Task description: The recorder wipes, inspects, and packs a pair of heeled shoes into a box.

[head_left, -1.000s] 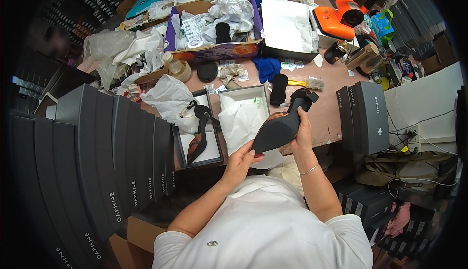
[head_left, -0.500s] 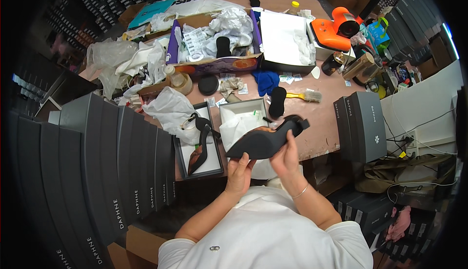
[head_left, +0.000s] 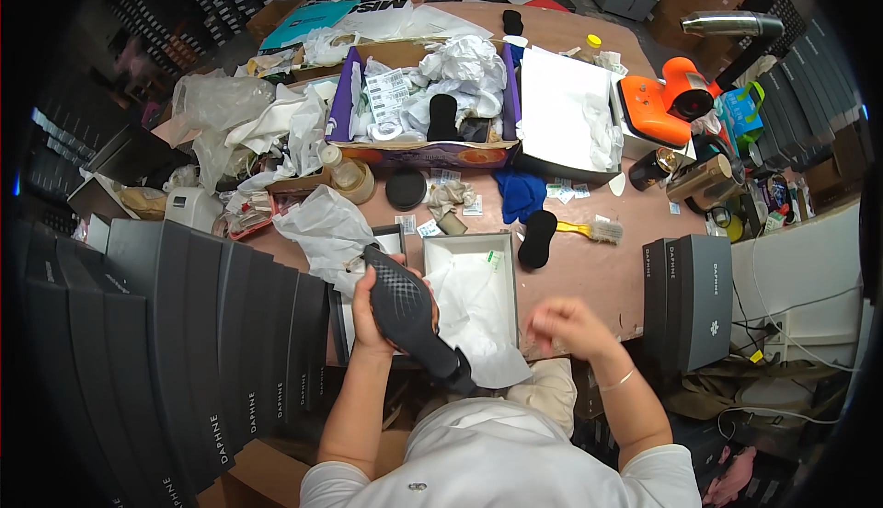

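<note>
Black shoe (head_left: 409, 317), sole (head_left: 401, 296) upward, clasped in left fingers (head_left: 365, 293)

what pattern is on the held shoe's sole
A crosshatched, grid-like tread on part of the dark sole; it shows best in the head view.

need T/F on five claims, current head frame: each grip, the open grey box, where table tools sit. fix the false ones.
1. The left grip holds a black heeled shoe with textured sole. True.
2. The right grip holds the yellow-handled bristle brush. False: the brush lies on the pinkish-brown table.
3. White tissue paper lies in an open grey box. True.
4. The glossy orange device sits at the table's left. False: it's at the right.
5. A waisted black pad lies left of the brush. True.
</note>
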`<state>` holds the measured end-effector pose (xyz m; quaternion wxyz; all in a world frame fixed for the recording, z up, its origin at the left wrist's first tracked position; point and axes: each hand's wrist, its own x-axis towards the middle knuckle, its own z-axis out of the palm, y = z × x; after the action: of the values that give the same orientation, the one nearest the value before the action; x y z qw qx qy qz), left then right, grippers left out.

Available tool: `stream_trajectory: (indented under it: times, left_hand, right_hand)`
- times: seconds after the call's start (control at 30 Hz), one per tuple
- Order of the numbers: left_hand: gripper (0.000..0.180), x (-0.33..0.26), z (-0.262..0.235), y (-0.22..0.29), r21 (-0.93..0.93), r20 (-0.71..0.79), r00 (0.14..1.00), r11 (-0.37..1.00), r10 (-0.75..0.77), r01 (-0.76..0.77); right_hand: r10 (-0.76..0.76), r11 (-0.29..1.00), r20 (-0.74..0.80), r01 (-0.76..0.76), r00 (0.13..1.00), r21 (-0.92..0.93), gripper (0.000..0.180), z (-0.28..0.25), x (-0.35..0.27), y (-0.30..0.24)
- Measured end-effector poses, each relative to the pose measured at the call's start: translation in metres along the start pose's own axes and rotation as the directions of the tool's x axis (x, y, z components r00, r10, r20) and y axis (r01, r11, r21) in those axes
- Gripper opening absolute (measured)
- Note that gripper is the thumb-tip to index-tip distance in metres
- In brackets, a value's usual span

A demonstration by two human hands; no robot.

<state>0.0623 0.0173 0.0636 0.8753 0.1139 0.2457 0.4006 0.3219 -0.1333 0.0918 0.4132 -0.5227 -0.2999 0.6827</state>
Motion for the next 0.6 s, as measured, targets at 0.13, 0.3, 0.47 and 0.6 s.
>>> stream_trajectory:
  times: [0.13, 0.3, 0.47, 0.6]
  left_hand:
    - [0.048, 0.002, -0.004, -0.040, -0.020, -0.113, 0.944, 0.951, -0.310, 0.310]
    - [0.054, -0.003, -0.023, -0.074, -0.035, -0.193, 0.882, 0.901, -0.430, 0.431]
    - [0.055, -0.002, -0.031, -0.074, -0.088, -0.182, 0.887, 0.905, -0.424, 0.415]
    - [0.056, -0.003, -0.040, -0.074, -0.126, -0.174, 0.903, 0.918, -0.394, 0.376]
  right_hand:
    - [-0.378, 0.906, -0.282, 0.289, 0.882, -0.310, 0.014, -0.056, 0.130, -0.001]
    - [-0.495, 0.675, -0.162, 0.261, 0.853, -0.691, 0.023, -0.064, 0.253, 0.013]
    - [-0.703, 0.278, -0.060, 0.196, 0.708, -0.940, 0.034, -0.073, 0.293, 0.023]
    - [-0.343, 0.292, 0.144, 0.251, 0.928, -0.923, 0.022, -0.077, 0.312, 0.055]
